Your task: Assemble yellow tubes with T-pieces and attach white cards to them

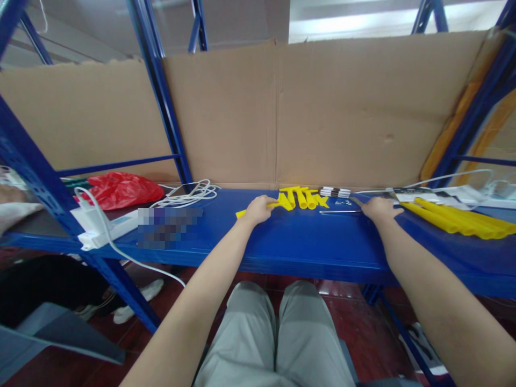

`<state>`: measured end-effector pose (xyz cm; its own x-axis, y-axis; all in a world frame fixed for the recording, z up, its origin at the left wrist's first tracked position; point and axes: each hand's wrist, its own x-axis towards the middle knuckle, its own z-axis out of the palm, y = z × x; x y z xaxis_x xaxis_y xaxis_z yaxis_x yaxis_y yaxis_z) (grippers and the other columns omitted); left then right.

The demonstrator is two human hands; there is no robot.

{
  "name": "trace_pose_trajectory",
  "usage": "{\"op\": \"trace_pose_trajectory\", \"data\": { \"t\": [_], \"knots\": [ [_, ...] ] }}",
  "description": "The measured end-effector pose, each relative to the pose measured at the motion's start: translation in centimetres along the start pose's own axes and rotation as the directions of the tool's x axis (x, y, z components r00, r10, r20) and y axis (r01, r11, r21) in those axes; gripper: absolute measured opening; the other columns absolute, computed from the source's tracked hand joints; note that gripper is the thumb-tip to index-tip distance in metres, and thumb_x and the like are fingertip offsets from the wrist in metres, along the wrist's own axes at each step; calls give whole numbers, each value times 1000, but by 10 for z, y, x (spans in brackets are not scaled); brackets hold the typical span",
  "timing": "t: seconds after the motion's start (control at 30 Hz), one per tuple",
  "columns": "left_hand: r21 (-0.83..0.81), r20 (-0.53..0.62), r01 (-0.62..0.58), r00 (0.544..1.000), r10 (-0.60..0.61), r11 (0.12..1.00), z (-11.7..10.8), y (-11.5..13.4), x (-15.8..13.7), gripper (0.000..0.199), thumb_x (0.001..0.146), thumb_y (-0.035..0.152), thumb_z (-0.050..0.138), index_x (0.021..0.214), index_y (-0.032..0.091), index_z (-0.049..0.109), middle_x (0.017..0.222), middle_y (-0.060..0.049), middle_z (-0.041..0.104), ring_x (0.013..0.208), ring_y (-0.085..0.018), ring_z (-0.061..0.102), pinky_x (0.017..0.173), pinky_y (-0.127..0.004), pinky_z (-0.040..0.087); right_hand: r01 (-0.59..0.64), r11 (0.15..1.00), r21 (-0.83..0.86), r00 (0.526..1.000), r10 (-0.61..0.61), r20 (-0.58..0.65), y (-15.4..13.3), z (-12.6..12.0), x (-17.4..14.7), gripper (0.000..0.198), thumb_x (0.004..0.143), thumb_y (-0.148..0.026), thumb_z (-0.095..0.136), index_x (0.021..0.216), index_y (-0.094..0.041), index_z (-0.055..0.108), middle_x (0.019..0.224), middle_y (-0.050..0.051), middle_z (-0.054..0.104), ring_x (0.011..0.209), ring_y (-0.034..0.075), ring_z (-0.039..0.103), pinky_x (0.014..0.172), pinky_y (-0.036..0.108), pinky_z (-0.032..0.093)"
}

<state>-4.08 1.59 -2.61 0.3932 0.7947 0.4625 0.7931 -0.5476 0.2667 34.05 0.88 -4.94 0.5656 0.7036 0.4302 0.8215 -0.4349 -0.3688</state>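
Pinching one yellow piece (241,213) at the blue table (298,236), the left hand (260,209) is closed in the head view. At its 3 o'clock, in order: at least three short yellow tubes (301,199), one metal rod (341,212), and the right hand (379,208), grip indeterminable. Several long yellow tubes (455,219), exact count unclear, lie at the right hand's 3 o'clock.

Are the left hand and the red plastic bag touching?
Apart: the head view shows blue shelf and white cable between the left hand and red plastic bag.
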Motion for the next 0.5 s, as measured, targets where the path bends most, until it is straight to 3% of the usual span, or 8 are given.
{"op": "trace_pose_trajectory", "data": {
  "t": [0.07,0.23,0.37,0.5],
  "knots": [
    [-5,3,-5,1000,5,1000,0,0,0,32,87,14,59,115,23,71,117,-3,70,111,-20,62,101,-28,44,-134,991,-30,991,134,15,-7,-3,-4,54,76,-54,60,105,-9,70,115,30,62,116,46,50,92,67,35],
    [-2,17,-17,1000,17,1000,1,-2,1,31,88,16,58,116,23,70,118,-3,69,111,-19,62,100,-27,44,-203,979,-26,976,204,70,-18,-12,-13,61,80,-55,57,116,-7,66,125,32,56,125,46,43,98,67,30],
    [8,24,-28,999,28,1000,3,-5,2,31,89,19,57,117,22,70,117,-5,69,110,-20,62,99,-27,45,-208,978,-8,973,208,98,-20,-16,-15,67,80,-59,56,118,-4,64,127,35,53,126,48,40,98,67,29],
    [10,14,-27,1000,26,1000,3,-5,2,30,89,19,58,116,22,70,117,-4,70,109,-20,63,98,-27,45,-185,983,-2,980,185,79,-22,-17,-17,60,81,-51,57,117,-4,64,124,35,55,124,48,43,97,69,29]
  ]
}}
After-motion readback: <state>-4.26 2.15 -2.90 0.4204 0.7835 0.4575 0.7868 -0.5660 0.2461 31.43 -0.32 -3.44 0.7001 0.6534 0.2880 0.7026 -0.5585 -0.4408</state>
